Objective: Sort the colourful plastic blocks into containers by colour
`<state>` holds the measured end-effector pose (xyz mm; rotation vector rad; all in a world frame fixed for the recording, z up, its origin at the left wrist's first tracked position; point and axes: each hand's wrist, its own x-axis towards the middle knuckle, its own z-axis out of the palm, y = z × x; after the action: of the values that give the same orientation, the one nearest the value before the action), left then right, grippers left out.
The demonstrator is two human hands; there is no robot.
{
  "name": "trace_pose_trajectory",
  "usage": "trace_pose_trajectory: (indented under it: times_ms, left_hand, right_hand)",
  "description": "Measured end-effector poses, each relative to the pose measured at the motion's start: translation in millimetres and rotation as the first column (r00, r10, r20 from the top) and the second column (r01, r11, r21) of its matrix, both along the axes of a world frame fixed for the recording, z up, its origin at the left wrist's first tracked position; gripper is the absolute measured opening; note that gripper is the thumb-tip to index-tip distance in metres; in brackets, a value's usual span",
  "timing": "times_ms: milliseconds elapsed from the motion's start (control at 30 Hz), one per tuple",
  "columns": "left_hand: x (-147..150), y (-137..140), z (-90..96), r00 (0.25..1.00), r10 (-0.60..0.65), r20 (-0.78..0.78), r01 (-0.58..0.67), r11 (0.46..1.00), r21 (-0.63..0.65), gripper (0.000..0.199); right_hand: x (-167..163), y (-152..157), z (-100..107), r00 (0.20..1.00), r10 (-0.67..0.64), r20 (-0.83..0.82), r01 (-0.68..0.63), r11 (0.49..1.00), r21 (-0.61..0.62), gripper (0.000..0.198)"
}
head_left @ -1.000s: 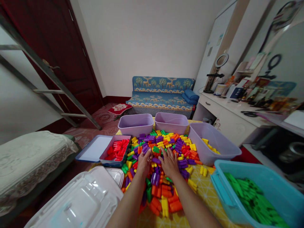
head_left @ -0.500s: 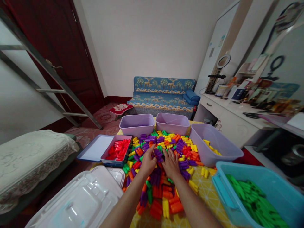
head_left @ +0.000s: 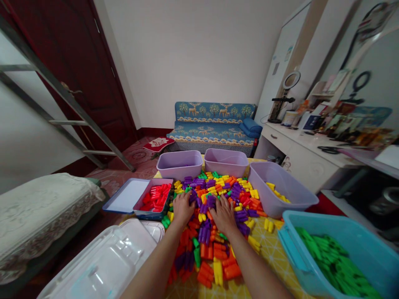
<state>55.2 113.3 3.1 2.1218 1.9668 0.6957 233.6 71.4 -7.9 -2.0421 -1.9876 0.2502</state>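
Note:
A heap of small plastic pieces (head_left: pixel 215 251) in purple, orange, red, yellow and green covers the middle of the table. My left hand (head_left: pixel 183 207) lies palm down on its left part, fingers apart, with a purple piece (head_left: pixel 192 196) by its fingertips. To the right, my right hand (head_left: pixel 223 214) rests on the heap with its fingers spread, touching purple pieces (head_left: pixel 211 202). Between the hands lie more purple and yellow pieces. What is under the palms is hidden.
Lavender bins (head_left: pixel 179 165) stand along the far side, another lavender bin (head_left: pixel 282 189) at right holding yellow pieces. A teal tub (head_left: pixel 299 253) contains green pieces. Red pieces fill an open box (head_left: pixel 137 204) at left, near a clear lid (head_left: pixel 109 265).
My left hand has moved left, away from my right hand, uncovering purple and yellow pieces between them. My right hand has barely moved.

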Motion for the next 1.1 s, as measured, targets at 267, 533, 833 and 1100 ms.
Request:
trace_pose_trajectory:
  times_ms: [267,533,833,1100]
  left_hand:
    - [7,-5,-9.7,0.92,-0.035,0.39,0.03,0.999,0.018,0.028]
    - [42,-40,-3.2,0.508,-0.181,0.842,0.096,0.983,0.154,0.026]
    - [52,-42,-13.8,0.657,-0.229,0.718,0.161,0.973,0.163,0.02]
    - [50,-36,-15.7,0.467,-0.178,0.866,0.205,0.975,0.09,0.025]
  right_hand:
    - [1,-1,-2,1.0,0.01,0.021,-0.01,1.0,0.004,0.056]
    - [5,-3,-14,0.993,0.02,0.114,-0.03,0.996,0.08,0.056]
    - [8,-3,-15,0.993,0.041,0.111,-0.048,0.997,0.067,0.059]
    - [5,-2,-11,1.0,0.016,0.024,-0.018,0.996,0.085,0.057]
